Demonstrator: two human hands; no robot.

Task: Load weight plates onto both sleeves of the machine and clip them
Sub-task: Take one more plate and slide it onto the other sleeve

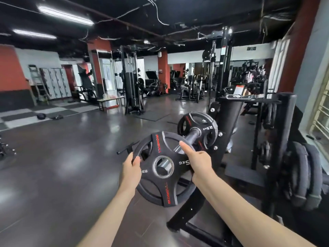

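The person holds a black 5 kg plate (164, 169) upright in both hands, its steel-ringed centre hole facing them and lined up near the tip of the machine's sleeve (193, 137). The left hand (130, 169) grips the rim on the left, fingers curled through a cut-out; the right hand (199, 162) holds the right side, thumb laid across the face and the other fingers wrapped behind. Farther along the same sleeve a 2.5 kg plate (197, 131) already sits against the machine frame (229, 118).

Through the hole I see what looks like the sleeve's end, but I cannot tell whether the plate has caught on it yet. That is where trouble lies: if the hole meets the tip off-centre or the plate is tilted, it will jam on the edge or slip off, and the weight then drops toward the floor (71, 157) or the person's feet. The right thumb lies close to the sleeve, and fingers hooked behind the rim could be pinched when this plate slides up against the smaller one. No clip is visible on this sleeve, so the loaded plates could walk outward until one is fitted. More plates (300, 175) hang on a rack at the right.
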